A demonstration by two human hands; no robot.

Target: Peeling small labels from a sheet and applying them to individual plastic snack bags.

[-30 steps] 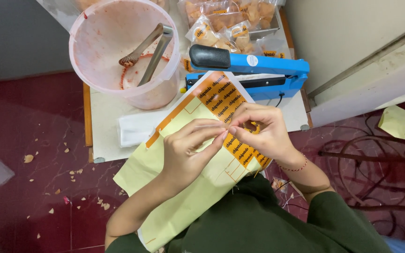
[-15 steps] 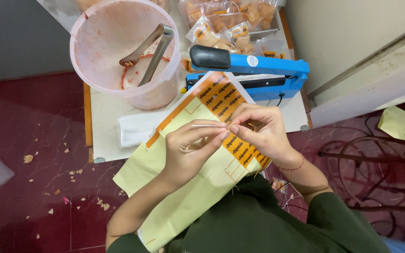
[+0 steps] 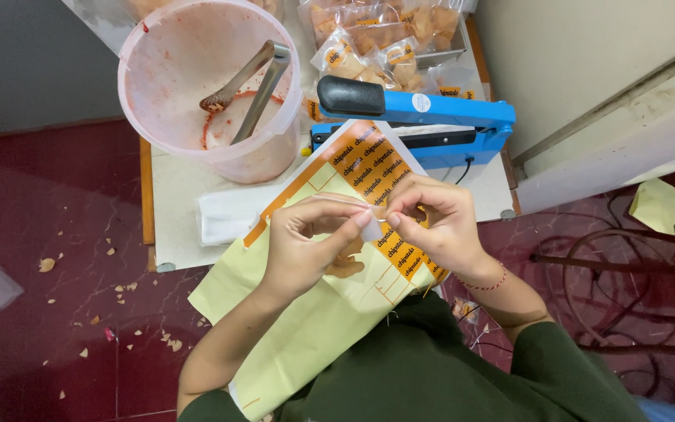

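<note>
A pale yellow sheet (image 3: 318, 328) with rows of orange stickers (image 3: 369, 168) lies across my lap and the table edge. My left hand (image 3: 306, 246) and my right hand (image 3: 435, 223) meet over the sticker rows. Their thumbs and forefingers pinch one small pale sticker (image 3: 372, 228) between them. A small clear bag of brownish chips (image 3: 345, 266) lies under my left hand on the sheet.
A blue heat sealer (image 3: 416, 117) stands on the small white table (image 3: 181, 203) beyond my hands. A pink-stained plastic bucket (image 3: 205, 94) holds metal tongs (image 3: 248, 78). Several sealed chip bags (image 3: 376, 39) sit behind. Crumbs dot the dark red floor (image 3: 56, 234).
Both hands stayed over the sticker rows; the fingertips have drawn together, pinching a small sticker lifted off the sheet.
</note>
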